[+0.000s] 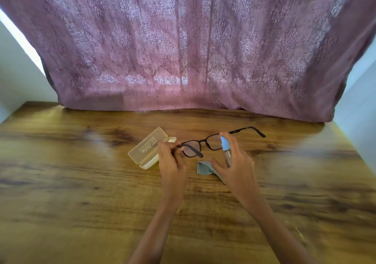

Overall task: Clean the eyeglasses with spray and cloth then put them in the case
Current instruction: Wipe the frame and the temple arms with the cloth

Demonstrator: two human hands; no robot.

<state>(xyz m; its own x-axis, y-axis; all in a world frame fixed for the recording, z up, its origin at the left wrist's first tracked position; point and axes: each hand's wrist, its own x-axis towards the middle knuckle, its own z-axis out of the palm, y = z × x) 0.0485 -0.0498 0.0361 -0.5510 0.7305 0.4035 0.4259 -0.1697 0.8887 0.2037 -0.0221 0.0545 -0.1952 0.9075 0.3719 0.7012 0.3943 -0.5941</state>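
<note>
Wood-grain laminate in warm brown, with dark streaks and knots, forms the table [81, 182] that fills the lower half of the view. A mauve curtain [183, 39] with a woven damask pattern hangs along the far edge, its hem meeting the tabletop, with daylight showing through the fabric. Pale walls [18, 76] flank it on both sides. The eyeglasses [205, 142], dark-framed with temples unfolded, are held above the table centre. The left hand [171, 162] pinches the frame at its left end between curled fingers and thumb. The right hand [238, 166] is wrapped around a clear spray bottle [225, 147] with a light blue top, index finger resting on the top, nozzle close to the right lens. A blue-grey cloth [205, 168] lies crumpled on the table between the hands, partly under the right one. The case [147, 147] lies open just left of the left hand, translucent lid raised over a white base.
</note>
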